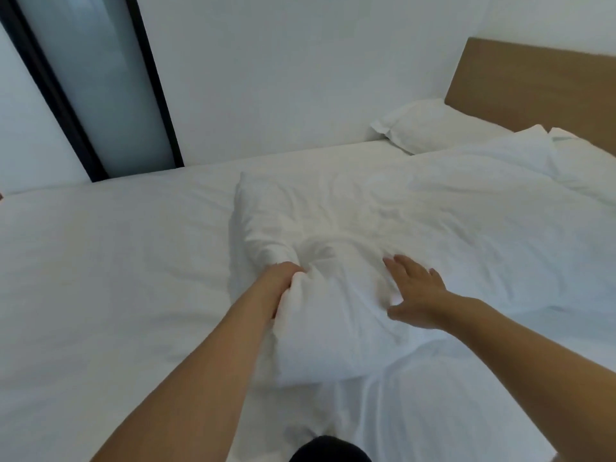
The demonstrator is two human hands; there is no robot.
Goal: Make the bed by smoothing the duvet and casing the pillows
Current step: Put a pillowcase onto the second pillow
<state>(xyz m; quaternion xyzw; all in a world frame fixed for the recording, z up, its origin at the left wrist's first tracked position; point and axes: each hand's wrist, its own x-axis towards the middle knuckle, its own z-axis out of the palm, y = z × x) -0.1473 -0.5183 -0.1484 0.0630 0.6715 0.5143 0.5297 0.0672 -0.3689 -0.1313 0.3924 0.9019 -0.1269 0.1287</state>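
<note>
Bedding in white covers nearly the whole view: a duvet is spread flat under both forearms and beyond them. On it, directly between the two hands, one pillow is laid, partly inside its wrinkled pillowcase; how far the filling reaches into the case cannot be told. Its long axis runs away from the person, with the far corner pointing toward the wall and the near end lying closest to the body.

Three pillows can be counted. A second one is seen well beyond the right hand, against the wooden headboard, and a third lies to the far right of that hand.

The pillow's left edge is gripped by the left hand, its fingers curled into the bunched fabric. The right hand is held with fingers spread straight, resting on the pillow's top.
</note>
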